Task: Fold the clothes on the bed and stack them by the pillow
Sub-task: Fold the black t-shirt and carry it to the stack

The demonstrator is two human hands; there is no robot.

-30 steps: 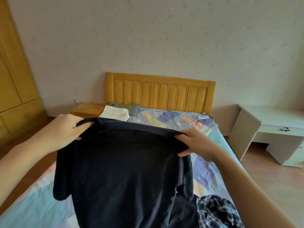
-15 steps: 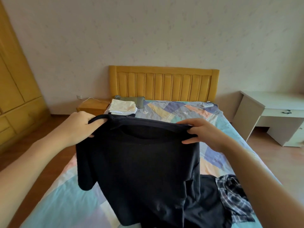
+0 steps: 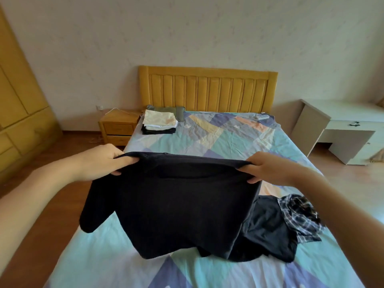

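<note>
Wardrobe (image 3: 18, 104): yellow wood, at 9 o'clock. Nightstand (image 3: 118, 129): beside the bed's head corner. Left hand (image 3: 99, 163): clenched on the left shoulder of the black shirt (image 3: 174, 204). Black shirt: held up spread over the bed (image 3: 239, 142), lower hem resting on the sheet at 6 o'clock. Folded stack (image 3: 159, 123): at 11 o'clock, touching the green pillow (image 3: 166, 110). Right hand (image 3: 268, 168): pinching the shirt's right shoulder. Dark garment (image 3: 270, 231) and plaid garment (image 3: 299, 217): crumpled, unfolded, at 4 o'clock. White desk (image 3: 342, 121): at 2 o'clock.
</note>
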